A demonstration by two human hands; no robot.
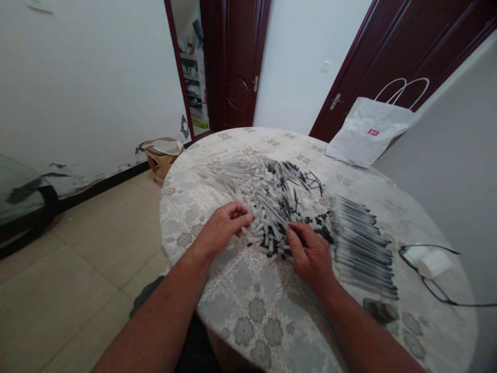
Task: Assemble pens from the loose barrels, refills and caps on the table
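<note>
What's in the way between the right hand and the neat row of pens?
Some small black pen parts lie loose on the tablecloth, just past the knuckles of the right hand, towards the row of pens. They look low, so the hand could probably pass over them. Nothing taller shows there.

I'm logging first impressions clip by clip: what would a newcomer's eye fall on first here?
Probably the sprawling heap of pale and dark pieces mid-table, with the left hand and right hand at its near side. Next come the tidy row of pen-like sticks to its right and the white bag at the far right edge.
</note>
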